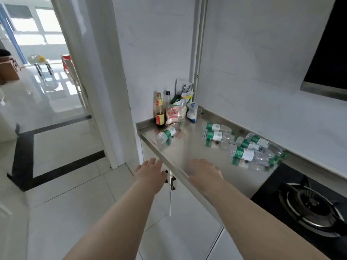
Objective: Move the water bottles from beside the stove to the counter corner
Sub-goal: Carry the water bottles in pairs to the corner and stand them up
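Observation:
Several clear water bottles with green labels lie on their sides on the steel counter (187, 147). One bottle (168, 133) lies near the far left corner. Two bottles (217, 132) lie mid-counter by the wall. Three more (251, 151) lie next to the gas stove (308, 205). My left hand (150, 172) hangs open in front of the counter's edge, holding nothing. My right hand (204, 171) hovers open, palm down, over the counter's front edge, left of the bottles by the stove and touching none.
In the corner stand a sauce bottle (160, 111), a dark-capped bottle (167, 99) and several food bags (176, 109). A range hood (326, 72) hangs at upper right. White cabinet doors (159, 194) sit under the counter. A doorway (47, 72) opens at left.

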